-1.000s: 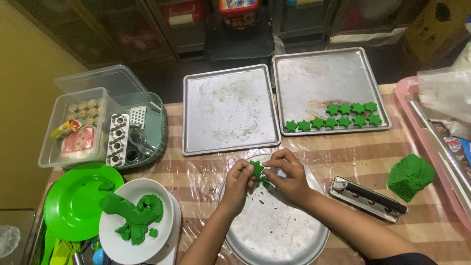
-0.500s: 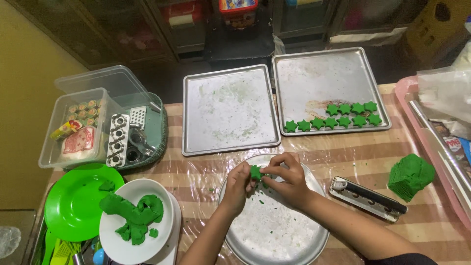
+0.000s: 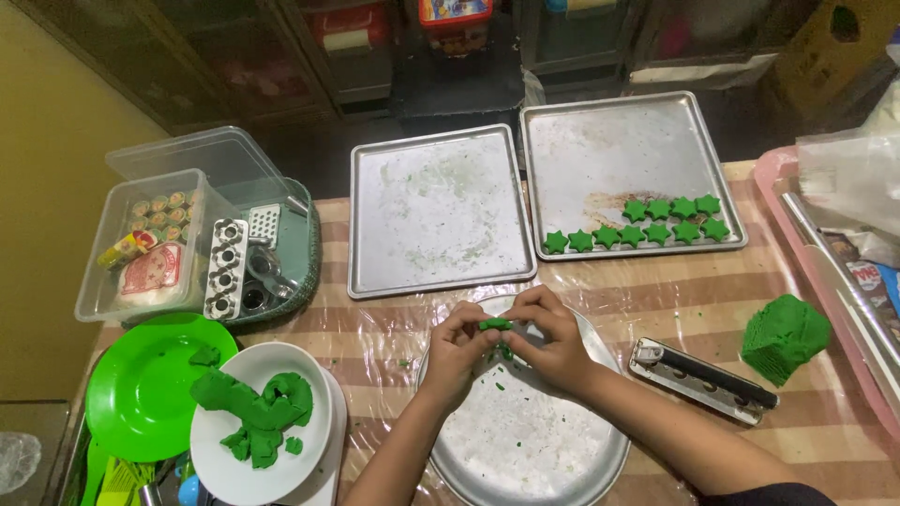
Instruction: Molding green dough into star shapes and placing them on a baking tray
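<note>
My left hand (image 3: 457,349) and my right hand (image 3: 550,337) meet over the far part of a round metal tray (image 3: 525,445). Together they pinch a small piece of green dough (image 3: 494,324) between their fingertips. A few green crumbs lie on the tray under the hands. Several green dough stars (image 3: 647,223) sit in two rows on the right baking sheet (image 3: 609,155). The left baking sheet (image 3: 436,211) holds only flour marks.
A white plate (image 3: 267,450) with green dough scraps (image 3: 253,408) sits at the left, beside a green plate (image 3: 141,394). A green dough lump (image 3: 786,335) and a metal cutter tool (image 3: 703,379) lie at the right. Clear plastic boxes (image 3: 155,239) stand far left.
The hands have stayed over the round tray, working the small green dough piece between the fingers. Nothing else has moved.
</note>
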